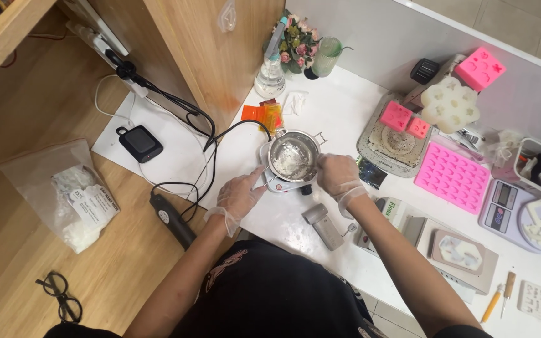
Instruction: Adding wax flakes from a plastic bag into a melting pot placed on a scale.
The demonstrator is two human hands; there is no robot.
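Your left hand (240, 195), gloved, fingers loosely spread, touches the small hotplate (281, 182) | your right hand (338, 175), gloved, clenched beside the metal pot (293, 156) | pot sits on hotplate, white stuff inside, on white table (339, 112).

Shiny metal pot (293, 156), thin clear plastic gloves, matt pink silicone moulds (452, 177), smooth white tabletop (339, 112).

Clear labelled bag (64, 194) left – orange packets (262, 114) by pot.
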